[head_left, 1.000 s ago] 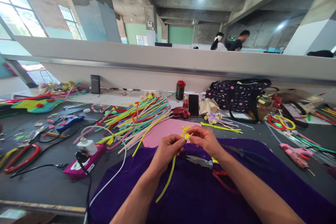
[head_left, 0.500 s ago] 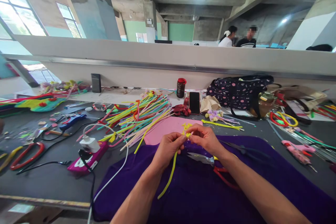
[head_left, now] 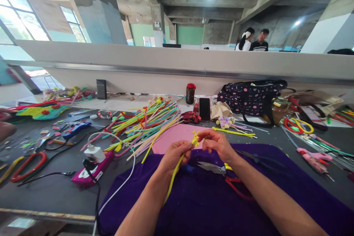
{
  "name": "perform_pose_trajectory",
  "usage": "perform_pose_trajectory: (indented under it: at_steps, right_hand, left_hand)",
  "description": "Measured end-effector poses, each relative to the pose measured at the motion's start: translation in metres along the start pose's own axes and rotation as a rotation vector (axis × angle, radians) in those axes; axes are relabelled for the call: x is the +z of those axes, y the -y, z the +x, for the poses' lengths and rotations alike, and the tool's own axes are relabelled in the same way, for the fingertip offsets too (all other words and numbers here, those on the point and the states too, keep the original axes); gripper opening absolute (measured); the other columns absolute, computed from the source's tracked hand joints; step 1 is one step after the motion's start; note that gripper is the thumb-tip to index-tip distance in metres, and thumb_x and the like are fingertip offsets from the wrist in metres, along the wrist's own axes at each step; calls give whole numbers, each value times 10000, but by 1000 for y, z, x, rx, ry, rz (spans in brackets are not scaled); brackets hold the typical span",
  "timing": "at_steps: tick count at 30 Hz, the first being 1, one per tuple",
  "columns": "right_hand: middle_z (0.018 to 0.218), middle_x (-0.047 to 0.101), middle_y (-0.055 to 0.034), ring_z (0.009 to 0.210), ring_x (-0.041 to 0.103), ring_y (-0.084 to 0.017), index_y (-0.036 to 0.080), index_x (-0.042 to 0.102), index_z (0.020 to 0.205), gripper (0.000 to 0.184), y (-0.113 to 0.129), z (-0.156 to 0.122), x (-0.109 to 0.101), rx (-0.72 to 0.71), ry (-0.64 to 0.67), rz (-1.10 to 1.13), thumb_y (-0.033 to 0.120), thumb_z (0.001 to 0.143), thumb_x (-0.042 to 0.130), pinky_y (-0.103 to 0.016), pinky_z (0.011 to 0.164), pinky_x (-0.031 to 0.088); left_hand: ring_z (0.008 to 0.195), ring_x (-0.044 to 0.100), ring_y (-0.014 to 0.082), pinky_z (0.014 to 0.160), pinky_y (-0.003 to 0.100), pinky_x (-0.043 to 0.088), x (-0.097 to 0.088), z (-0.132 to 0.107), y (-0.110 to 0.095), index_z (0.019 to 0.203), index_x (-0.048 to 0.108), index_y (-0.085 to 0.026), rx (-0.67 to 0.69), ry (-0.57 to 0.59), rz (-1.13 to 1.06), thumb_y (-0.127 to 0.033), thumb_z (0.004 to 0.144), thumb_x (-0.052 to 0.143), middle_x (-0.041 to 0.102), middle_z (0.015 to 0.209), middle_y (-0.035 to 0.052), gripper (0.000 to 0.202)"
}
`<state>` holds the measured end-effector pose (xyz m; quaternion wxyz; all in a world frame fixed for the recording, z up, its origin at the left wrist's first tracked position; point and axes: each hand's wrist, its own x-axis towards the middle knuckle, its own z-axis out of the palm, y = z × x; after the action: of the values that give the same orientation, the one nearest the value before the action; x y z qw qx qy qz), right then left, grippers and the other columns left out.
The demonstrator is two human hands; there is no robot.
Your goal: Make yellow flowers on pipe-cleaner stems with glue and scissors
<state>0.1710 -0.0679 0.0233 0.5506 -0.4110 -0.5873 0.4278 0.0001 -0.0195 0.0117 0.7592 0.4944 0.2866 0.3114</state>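
Observation:
My left hand [head_left: 178, 155] is closed on a yellow pipe cleaner [head_left: 173, 182], whose long tail hangs down past the wrist. At its upper end, a small knobbly yellow shape of bent pipe cleaner [head_left: 195, 139] sticks out above the left fingertips. Just to the right, my right hand [head_left: 218, 145] has bent, parted fingers, the index fingertip close beside the yellow shape; whether it touches is hard to see. Beneath the hands, scissors [head_left: 212, 167] with red and yellow handles lie on dark purple cloth [head_left: 204, 206].
A heap of coloured pipe cleaners [head_left: 155, 118] lies behind a pink sheet [head_left: 168, 140]. Left are a magenta power strip [head_left: 94, 169] and red-handled scissors [head_left: 29, 167]. Behind stand a phone [head_left: 204, 109], bottle [head_left: 190, 94] and dark bag [head_left: 249, 99]; a pink glue gun [head_left: 315, 158] lies right. Another person's hand [head_left: 7, 125] shows far left.
The right fingers have loosened and drawn slightly away from the yellow shape. My left hand has turned, swinging the yellow tail left against the forearm. Another person's hand has come further into view.

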Motion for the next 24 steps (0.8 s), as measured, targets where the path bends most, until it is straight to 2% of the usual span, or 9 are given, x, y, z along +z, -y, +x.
perform_pose_trajectory:
  at_steps: [2, 5, 9, 16, 20, 24]
  right_hand:
    - [858, 608, -35, 571, 530, -97, 186, 580, 981, 286, 1, -1, 1, 20, 28, -5, 239, 702, 560, -193, 443, 377]
    - [872, 608, -30, 586, 528, -103, 195, 577, 995, 316, 2, -2, 4, 30, 54, -26, 250, 684, 588, -194, 446, 382]
    - [715, 589, 3, 542, 500, -96, 189, 587, 971, 296, 2, -3, 7, 23, 28, -49, 253, 683, 616, -189, 440, 371]
    - [654, 587, 12, 509, 496, -95, 182, 603, 892, 209, 3, -4, 9, 37, 12, -68, 284, 710, 609, -193, 431, 367]
    - [625, 572, 16, 507, 499, -99, 177, 610, 860, 198, 3, -3, 9, 37, -8, -91, 304, 709, 614, -192, 426, 366]
    - [627, 577, 15, 493, 486, -90, 176, 605, 849, 183, 4, -3, 10, 36, -27, -96, 309, 724, 604, -186, 416, 347]
  left_hand:
    - [290, 304, 15, 310, 147, 159, -2, 1, 0, 659, 529, -132, -63, 80, -83, -343, 692, 592, 424, 403, -62, 223]
    - [293, 315, 15, 305, 138, 165, -3, 2, 2, 674, 527, -131, -113, 142, -141, -335, 692, 599, 434, 414, -58, 217]
    - [281, 327, 16, 296, 136, 175, -1, 2, 3, 677, 531, -127, -129, 163, -146, -331, 693, 599, 451, 413, -51, 216]
    - [280, 367, 26, 295, 140, 208, 0, 3, 6, 701, 539, -126, -109, 121, -41, -370, 713, 572, 494, 432, -38, 247]
    - [346, 451, 45, 321, 146, 277, 4, 0, 3, 692, 535, -126, 14, 43, 66, -406, 706, 573, 570, 531, -5, 283]
    - [436, 522, 70, 385, 161, 369, 7, -2, -1, 803, 559, -129, 123, -30, 77, -370, 670, 623, 612, 637, 16, 282]
